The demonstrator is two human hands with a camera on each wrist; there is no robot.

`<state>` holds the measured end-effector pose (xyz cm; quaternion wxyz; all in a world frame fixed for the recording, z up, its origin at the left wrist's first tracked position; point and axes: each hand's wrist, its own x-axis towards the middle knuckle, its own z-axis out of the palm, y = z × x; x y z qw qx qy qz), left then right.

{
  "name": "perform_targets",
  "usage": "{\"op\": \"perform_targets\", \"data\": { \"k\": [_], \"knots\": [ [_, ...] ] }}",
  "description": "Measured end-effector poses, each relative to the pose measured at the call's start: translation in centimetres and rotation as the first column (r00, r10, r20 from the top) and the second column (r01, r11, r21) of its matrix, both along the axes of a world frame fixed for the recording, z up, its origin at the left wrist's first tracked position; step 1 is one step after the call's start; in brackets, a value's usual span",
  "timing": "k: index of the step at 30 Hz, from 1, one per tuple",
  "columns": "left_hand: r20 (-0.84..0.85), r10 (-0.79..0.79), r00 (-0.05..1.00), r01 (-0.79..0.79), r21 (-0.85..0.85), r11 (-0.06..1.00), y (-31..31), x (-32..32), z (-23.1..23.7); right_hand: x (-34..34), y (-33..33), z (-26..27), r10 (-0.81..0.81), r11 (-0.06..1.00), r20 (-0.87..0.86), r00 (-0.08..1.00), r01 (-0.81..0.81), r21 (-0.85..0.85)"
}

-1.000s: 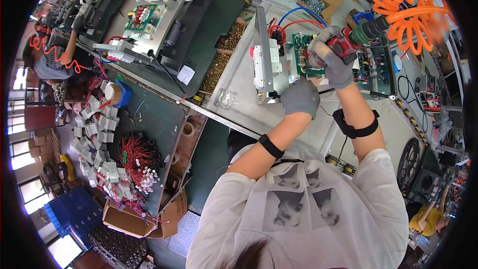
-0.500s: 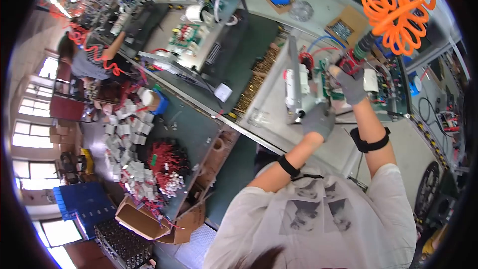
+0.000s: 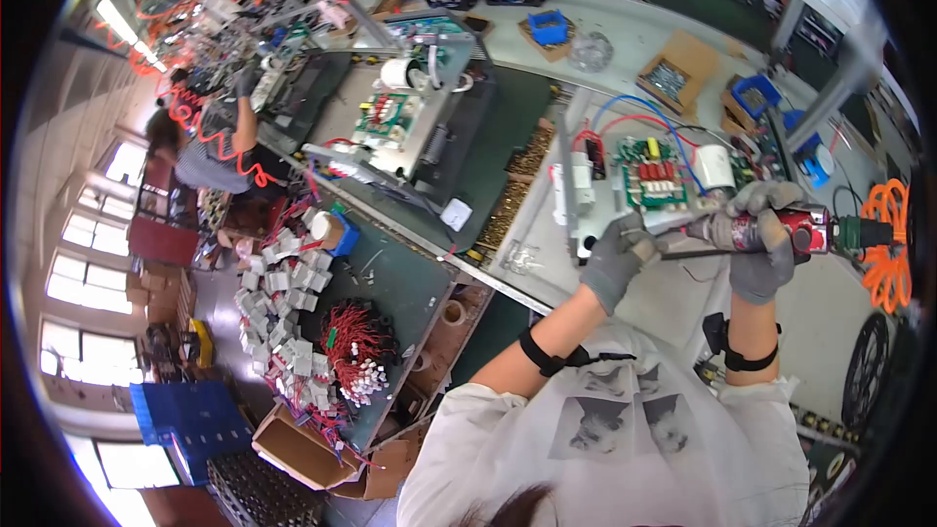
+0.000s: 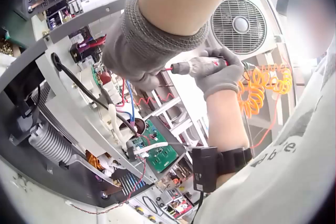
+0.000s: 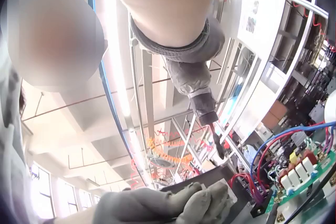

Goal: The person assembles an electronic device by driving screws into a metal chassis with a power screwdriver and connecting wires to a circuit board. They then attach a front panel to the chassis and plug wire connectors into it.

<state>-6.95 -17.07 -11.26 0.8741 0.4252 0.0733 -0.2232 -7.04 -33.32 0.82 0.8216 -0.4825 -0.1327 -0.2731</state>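
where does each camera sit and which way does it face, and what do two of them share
Head: worn on the head, facing forward and down at the grey-gloved left hand, grey-gloved right hand, red-and-grey power driver and green circuit board; both bare forearms and the white printed shirt show.
Left wrist: on that wrist, facing past the left hand toward the right; both forearms show.
Right wrist: on that wrist, tilted up toward the white ceiling; both hands show.
Shared: both wrist views include both hands and the driver.
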Motion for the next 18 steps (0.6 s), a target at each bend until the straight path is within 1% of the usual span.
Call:
{"op": "perform_targets", "data": {
  "k": [1, 2, 3, 4, 5, 6, 7, 8, 9, 11, 12, 13, 14, 15, 17, 18],
  "knots": [
    [-0.041, -0.035, 0.999, 0.032, -0.076, 0.997, -0.3, 0.2, -0.1, -0.6, -0.7, 0.3, -0.029, 0.998, 0.05, 0.998, 0.026, 0.056],
    [-0.037, -0.08, 0.996, 0.074, -0.134, 0.988, -0.7, 0.3, -0.7, -1.3, -1.2, 0.2, -0.009, 0.993, 0.059, 0.998, 0.002, 0.118],
    [-0.028, -0.124, 0.992, 0.117, -0.191, 0.975, -1.1, 0.4, -1.1, -1.7, -1.7, 0.2, -0.048, 0.991, 0.075, 0.996, 0.038, 0.129],
    [-0.068, -0.13, 0.989, 0.115, -0.189, 0.975, -1.6, 0.2, 0.1, -2.1, -2.2, 0.1, -0.062, 0.989, 0.078, 0.995, 0.05, 0.139],
    [-0.034, -0.123, 0.992, 0.117, -0.147, 0.982, -2.3, 0.2, 0.5, -2.4, -2.7, -0.1, -0.07, 0.987, 0.086, 0.994, 0.056, 0.15],
    [-0.031, -0.099, 0.995, 0.094, -0.151, 0.984, -2.7, 0.1, 0.5, -2.5, -3.3, -0.5, -0.067, 0.987, 0.103, 0.992, 0.05, 0.155],
    [-0.026, -0.07, 0.997, 0.066, -0.151, 0.986, -3.1, 0.2, 0.5, -2.8, -3.8, -0.9, -0.093, 0.986, 0.098, 0.991, 0.078, 0.148],
    [-0.074, -0.066, 0.995, 0.051, -0.179, 0.983, -3.5, 0.3, -0.1, -3.1, -4.1, -1.1, -0.113, 0.982, 0.093, 0.989, 0.097, 0.164],
    [-0.017, -0.106, 0.994, 0.098, -0.255, 0.962, -3.4, 0.4, -1.1, -3.2, -4.4, -1.2, -0.129, 0.977, 0.089, 0.988, 0.111, 0.18],
    [0.034, -0.189, 0.981, 0.19, -0.329, 0.925, -3.3, 0.8, -2.4, -3.6, -4.6, -1.1, -0.152, 0.973, 0.088, 0.984, 0.133, 0.189],
    [0.029, -0.201, 0.979, 0.199, -0.329, 0.923, -3.6, 0.8, -2.2, -3.7, -4.6, -0.9, -0.173, 0.968, 0.066, 0.983, 0.157, 0.193],
    [-0.011, -0.182, 0.983, 0.171, -0.295, 0.94, -3.8, 0.7, -1.7, -3.8, -4.7, -0.9, -0.192, 0.964, 0.045, 0.98, 0.18, 0.198],
    [-0.049, -0.161, 0.986, 0.143, -0.259, 0.955, -4.1, 0.7, -1.4, -3.9, -4.9, -1.1, -0.166, 0.968, 0.062, 0.984, 0.15, 0.203],
    [-0.052, -0.17, 0.984, 0.152, -0.255, 0.955, -4.3, 0.7, -1.5, -4.0, -5.0, -1.3, -0.175, 0.965, 0.059, 0.983, 0.16, 0.206],
    [-0.029, -0.19, 0.981, 0.176, -0.259, 0.95, -4.6, 0.7, -1.6, -4.1, -5.3, -1.7, -0.144, 0.964, 0.099, 0.985, 0.117, 0.237],
    [-0.019, -0.189, 0.982, 0.177, -0.268, 0.947, -4.8, 0.5, -1.3, -4.1, -5.3, -1.7, -0.15, 0.963, 0.096, 0.984, 0.123, 0.241]
  ]
}}
